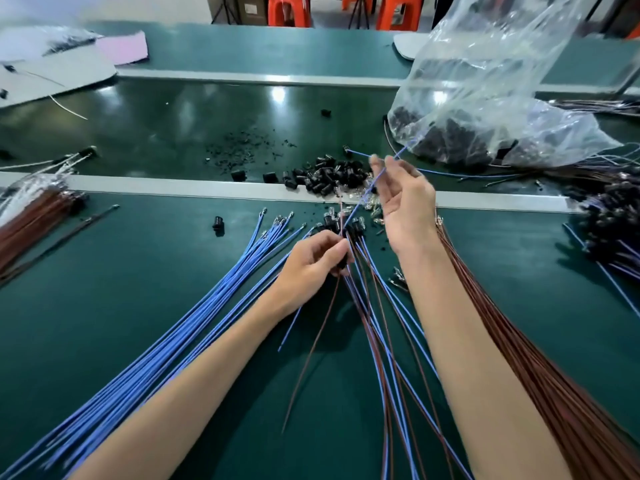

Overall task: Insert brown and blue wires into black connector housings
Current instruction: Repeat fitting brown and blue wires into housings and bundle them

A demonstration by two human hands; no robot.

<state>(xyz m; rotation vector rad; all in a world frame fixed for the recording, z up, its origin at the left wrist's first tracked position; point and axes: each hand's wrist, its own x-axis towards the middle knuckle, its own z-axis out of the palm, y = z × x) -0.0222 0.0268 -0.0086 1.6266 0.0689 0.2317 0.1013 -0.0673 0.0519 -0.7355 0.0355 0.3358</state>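
Observation:
My left hand (313, 261) grips a small black connector housing (343, 263) above the green mat, and a brown wire (308, 358) trails down from it. My right hand (403, 202) is raised beyond it and pinches a single blue wire (363, 199) that slants from the housing up toward the bag. A fan of loose blue wires (180, 327) lies under my left forearm. A thick bundle of brown wires (540, 368) runs under my right forearm. Finished blue and brown pairs (388, 327) lie between my arms. Loose black housings (329, 176) are heaped on the conveyor belt.
A clear plastic bag (491, 98) of black housings slumps at the right rear. More brown wires (31, 220) lie at the left edge, and finished assemblies (613, 223) pile at the right. A metal rail (173, 187) separates mat from belt. Orange stools (289, 10) stand behind.

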